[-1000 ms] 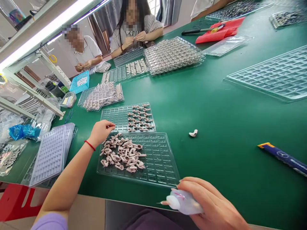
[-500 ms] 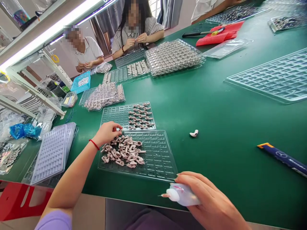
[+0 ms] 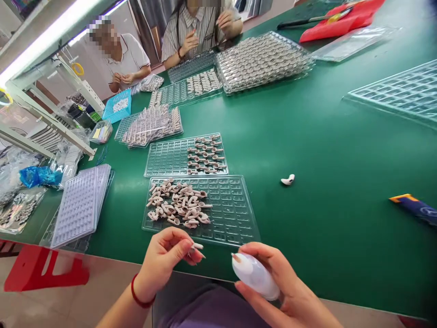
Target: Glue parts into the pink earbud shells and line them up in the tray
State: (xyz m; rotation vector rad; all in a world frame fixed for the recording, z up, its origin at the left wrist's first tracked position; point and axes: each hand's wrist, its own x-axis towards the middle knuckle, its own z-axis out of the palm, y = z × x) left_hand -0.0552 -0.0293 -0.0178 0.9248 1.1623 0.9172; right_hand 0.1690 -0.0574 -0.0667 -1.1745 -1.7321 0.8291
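Between thumb and fingers, my left hand (image 3: 168, 255) pinches a small white earbud shell (image 3: 197, 246) just in front of the near tray. My right hand (image 3: 278, 282) is wrapped round a translucent white squeeze bottle (image 3: 256, 275), its thin tip tilted up and left toward the left hand; tip and shell are apart. Beyond both hands lies a clear compartment tray (image 3: 232, 214) with a loose heap of beige earbud shells (image 3: 179, 202) on its left side. Behind it, a second clear tray (image 3: 167, 157) carries similar shells (image 3: 206, 155) in rows on its right.
A lone shell (image 3: 287, 180) lies right of the trays. A dark blue packet (image 3: 414, 208) and a large tray (image 3: 399, 93) are farther right. White trays (image 3: 77, 205) are stacked left. Filled trays (image 3: 262, 61) stand at the back, where two people sit handling small things.
My left hand has come back from the heap toward me, now with a shell in its fingers. The bottle in my right hand has tilted tip-up. The view has shifted slightly.
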